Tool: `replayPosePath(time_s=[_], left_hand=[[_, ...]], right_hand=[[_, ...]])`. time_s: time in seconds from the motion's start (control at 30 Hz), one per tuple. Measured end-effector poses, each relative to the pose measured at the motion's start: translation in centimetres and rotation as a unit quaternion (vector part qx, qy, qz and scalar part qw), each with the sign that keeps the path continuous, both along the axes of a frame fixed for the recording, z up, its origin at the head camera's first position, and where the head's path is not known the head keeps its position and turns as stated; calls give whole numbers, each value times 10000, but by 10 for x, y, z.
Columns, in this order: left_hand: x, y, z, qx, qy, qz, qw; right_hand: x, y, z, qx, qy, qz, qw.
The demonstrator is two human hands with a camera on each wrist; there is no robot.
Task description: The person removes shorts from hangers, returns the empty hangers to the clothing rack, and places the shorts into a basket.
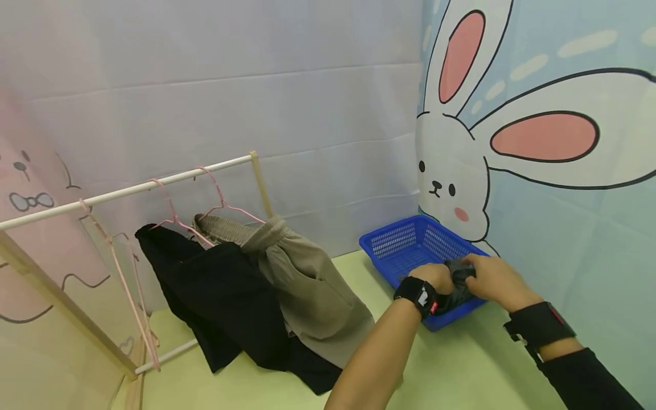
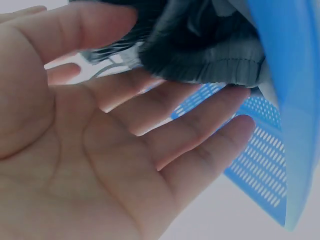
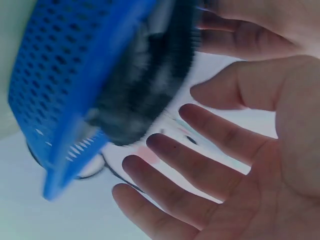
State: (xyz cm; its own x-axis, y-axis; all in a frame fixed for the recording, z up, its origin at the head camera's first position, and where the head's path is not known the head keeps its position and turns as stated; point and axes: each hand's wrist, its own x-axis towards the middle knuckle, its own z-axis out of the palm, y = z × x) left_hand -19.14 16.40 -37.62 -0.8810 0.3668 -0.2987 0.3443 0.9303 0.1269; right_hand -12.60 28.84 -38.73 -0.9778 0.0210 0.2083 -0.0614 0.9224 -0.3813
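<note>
A dark grey garment point(image 1: 458, 295) with a gathered elastic waistband point(image 2: 220, 70) lies bunched in the front of a blue plastic basket point(image 1: 370, 244). My left hand point(image 1: 435, 277) reaches over the basket's near side. In the left wrist view its fingers are extended, with the fingertips right at the waistband and the thumb above. My right hand point(image 1: 494, 280) is over the basket's right side, beside the garment. The right wrist view shows its fingers point(image 3: 195, 170) spread and nearly straight, the palm bare, a gap between them and the cloth point(image 3: 135, 90).
To the left stands a clothes rack with a white rail point(image 1: 123, 191). Black trousers point(image 1: 220, 296) and khaki trousers point(image 1: 312, 285) hang there on pink hangers point(image 1: 175, 216), their legs resting on the light green table point(image 1: 451, 376). Bare hangers point(image 1: 125, 273) hang further left. A rabbit-print curtain point(image 1: 574, 228) is behind the basket.
</note>
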Motion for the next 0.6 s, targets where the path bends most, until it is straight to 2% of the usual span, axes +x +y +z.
replayPosePath(time_s=[0.1, 0.13, 0.2, 0.27, 0.33, 0.43, 0.53, 0.6], left_hand=[[5, -20, 3, 461, -10, -134, 9988], [3, -25, 6, 659, 16, -266, 9975], [-1, -37, 11, 1125, 108, -579, 9919], [-3, -53, 17, 1637, 168, -861, 9826], [0, -73, 25, 2210, 250, -1054, 9693], [10, -111, 40, 3061, 553, -1038, 9447], [24, -146, 55, 3719, 1253, -995, 9144], [34, -167, 61, 4097, 1804, -837, 8903]], right_hand=[[6, -14, 18, -27, 175, 78, 9998], [4, -16, 27, -59, 249, 116, 9996], [1, -21, 44, -88, 551, 214, 9982], [-2, -29, 62, -142, 1014, 346, 9941], [-4, -41, 78, -191, 1509, 499, 9871], [-10, -63, 103, -310, 2221, 777, 9714], [-8, -86, 126, -565, 2579, 1036, 9589], [-8, -102, 138, -771, 2752, 1276, 9498]])
